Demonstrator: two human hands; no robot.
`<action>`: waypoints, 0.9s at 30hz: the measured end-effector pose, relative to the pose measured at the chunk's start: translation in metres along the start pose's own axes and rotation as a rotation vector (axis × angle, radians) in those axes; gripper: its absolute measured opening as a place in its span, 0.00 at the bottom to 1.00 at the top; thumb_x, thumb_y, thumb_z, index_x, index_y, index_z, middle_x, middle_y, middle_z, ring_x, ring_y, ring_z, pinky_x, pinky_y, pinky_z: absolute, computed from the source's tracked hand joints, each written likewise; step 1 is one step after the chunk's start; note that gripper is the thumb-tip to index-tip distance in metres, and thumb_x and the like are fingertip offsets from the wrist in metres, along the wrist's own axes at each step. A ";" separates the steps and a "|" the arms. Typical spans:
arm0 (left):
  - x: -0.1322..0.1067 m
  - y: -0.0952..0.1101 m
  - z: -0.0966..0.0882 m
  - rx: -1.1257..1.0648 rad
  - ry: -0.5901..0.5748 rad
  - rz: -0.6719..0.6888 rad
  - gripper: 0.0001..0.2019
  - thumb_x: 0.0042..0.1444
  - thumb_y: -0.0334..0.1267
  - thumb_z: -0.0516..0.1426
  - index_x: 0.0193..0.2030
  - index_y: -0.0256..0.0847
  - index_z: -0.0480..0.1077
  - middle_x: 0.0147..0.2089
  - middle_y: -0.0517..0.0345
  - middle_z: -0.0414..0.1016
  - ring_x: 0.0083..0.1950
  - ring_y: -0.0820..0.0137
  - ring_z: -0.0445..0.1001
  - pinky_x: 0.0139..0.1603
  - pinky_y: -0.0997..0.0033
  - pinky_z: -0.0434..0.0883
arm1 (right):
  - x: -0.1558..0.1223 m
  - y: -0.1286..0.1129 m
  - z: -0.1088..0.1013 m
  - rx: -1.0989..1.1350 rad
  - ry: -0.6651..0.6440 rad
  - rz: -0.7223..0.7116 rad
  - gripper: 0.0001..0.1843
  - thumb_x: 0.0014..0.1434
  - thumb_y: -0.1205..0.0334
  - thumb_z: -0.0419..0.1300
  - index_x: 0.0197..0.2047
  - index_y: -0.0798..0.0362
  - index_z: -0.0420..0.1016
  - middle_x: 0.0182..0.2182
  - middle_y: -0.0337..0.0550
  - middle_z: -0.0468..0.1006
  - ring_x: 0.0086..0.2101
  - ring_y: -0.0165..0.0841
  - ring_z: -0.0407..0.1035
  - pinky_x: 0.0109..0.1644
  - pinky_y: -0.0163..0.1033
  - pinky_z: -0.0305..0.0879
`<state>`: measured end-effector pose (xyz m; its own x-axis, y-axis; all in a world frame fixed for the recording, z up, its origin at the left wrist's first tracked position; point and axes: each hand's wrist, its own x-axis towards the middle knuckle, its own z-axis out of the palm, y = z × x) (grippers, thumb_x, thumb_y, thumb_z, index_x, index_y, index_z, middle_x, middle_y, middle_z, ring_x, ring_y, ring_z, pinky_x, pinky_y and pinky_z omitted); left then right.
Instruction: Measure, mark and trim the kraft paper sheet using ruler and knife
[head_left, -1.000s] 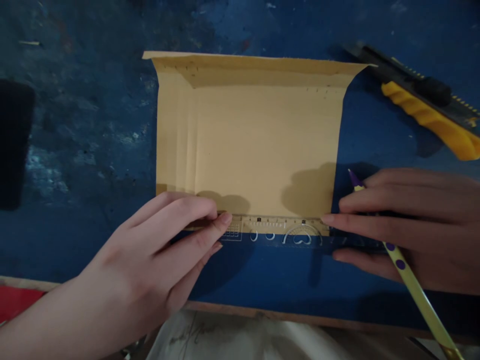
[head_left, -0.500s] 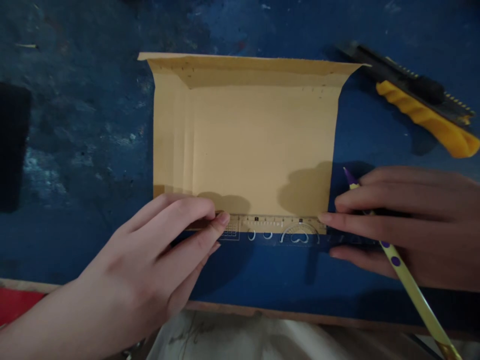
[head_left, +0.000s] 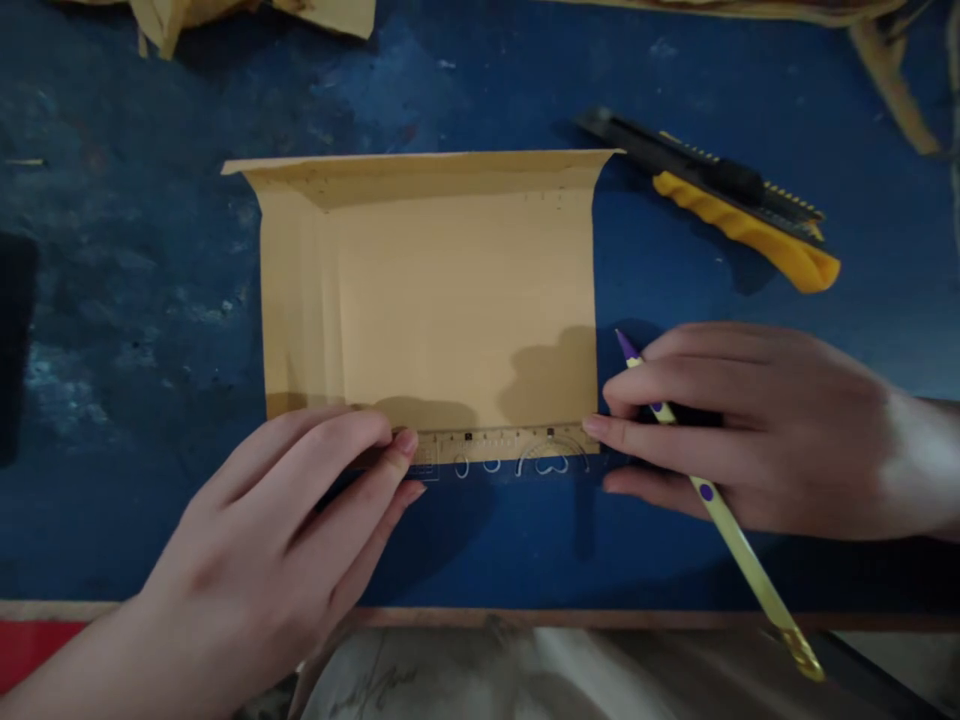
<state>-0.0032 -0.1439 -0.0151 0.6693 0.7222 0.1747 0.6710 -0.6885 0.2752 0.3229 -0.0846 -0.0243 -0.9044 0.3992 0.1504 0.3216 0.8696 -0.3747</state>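
In the head-camera view, a creased sheet of tan paper (head_left: 457, 310) lay on a worn blue tabletop (head_left: 480, 560), its far edge folded up and small pencil marks near both far corners. A clear ruler (head_left: 487, 452) lay along the sheet's near edge, overlapping the paper and reaching past it onto the blue surface.

The left hand (head_left: 255, 540) was partly closed, its bent fingers bunched on the left part of the ruler, holding it. The right hand (head_left: 757, 430) was loosely curled, with a yellow-green pencil (head_left: 742, 555) threaded between its fingers, purple tip pointing away; one fingertip touched the ruler near the paper's right edge.

Beyond the right hand lay a black-and-yellow utility knife (head_left: 739, 215), blade end close to the sheet's far right corner. Brown paper scraps (head_left: 187, 15) lay at the far side. A dark object (head_left: 15, 345), cut off by the frame, was at far left.
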 end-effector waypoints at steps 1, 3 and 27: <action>0.000 0.000 0.000 0.010 0.003 0.008 0.09 0.61 0.25 0.62 0.48 0.34 0.74 0.50 0.52 0.75 0.52 0.64 0.76 0.57 0.63 0.75 | 0.001 0.000 0.000 -0.003 0.006 0.000 0.08 0.67 0.60 0.63 0.45 0.55 0.78 0.40 0.47 0.78 0.39 0.39 0.69 0.42 0.47 0.70; -0.001 0.001 0.001 0.029 0.003 0.020 0.09 0.61 0.25 0.63 0.48 0.34 0.74 0.50 0.52 0.76 0.53 0.63 0.77 0.58 0.61 0.75 | 0.002 0.000 -0.001 -0.004 0.021 0.008 0.08 0.68 0.58 0.63 0.44 0.55 0.78 0.40 0.47 0.78 0.39 0.39 0.69 0.41 0.46 0.70; -0.019 -0.001 0.005 0.102 -0.085 -0.042 0.22 0.69 0.35 0.52 0.68 0.55 0.68 0.46 0.60 0.77 0.51 0.60 0.79 0.59 0.50 0.77 | 0.003 0.001 -0.005 0.016 -0.053 0.032 0.16 0.70 0.59 0.59 0.29 0.54 0.73 0.34 0.45 0.72 0.33 0.34 0.62 0.38 0.41 0.62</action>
<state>-0.0152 -0.1573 -0.0238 0.6614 0.7454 0.0830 0.7254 -0.6639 0.1820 0.3216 -0.0813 -0.0190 -0.9076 0.4102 0.0893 0.3462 0.8516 -0.3935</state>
